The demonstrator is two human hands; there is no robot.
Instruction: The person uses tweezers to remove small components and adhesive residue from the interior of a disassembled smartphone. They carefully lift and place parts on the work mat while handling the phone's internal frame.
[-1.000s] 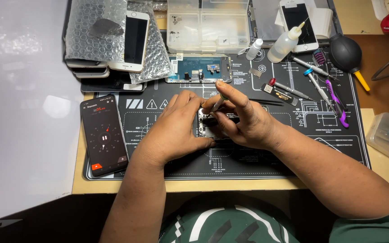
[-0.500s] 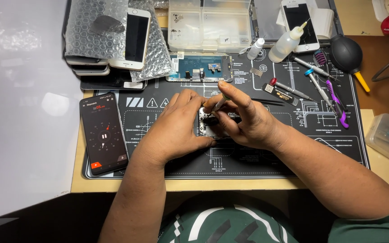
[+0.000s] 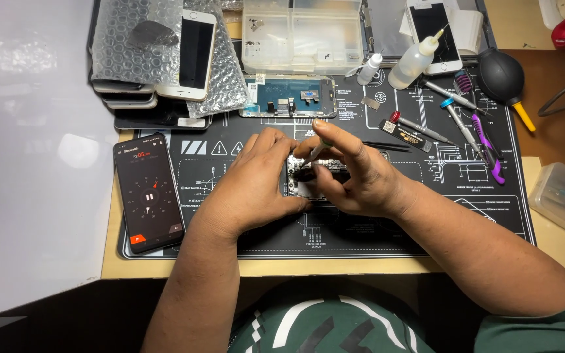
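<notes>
- Left hand (image 3: 250,186) clamps the opened phone (image 3: 308,180) at mid repair mat (image 3: 361,222).
- Right hand (image 3: 354,173) pinches a screwdriver (image 3: 317,151) onto it.
- Timer phone (image 3: 148,193) lies left.

At centre frame, the left hand (image 3: 253,186) steadies an opened phone (image 3: 312,180) on the black work mat (image 3: 361,229), while the right hand (image 3: 354,173) pinches a slim screwdriver (image 3: 317,150) over it. A phone showing a timer (image 3: 148,193) lies at left; 2 squeeze bottles (image 3: 413,62) stand at upper right.
</notes>
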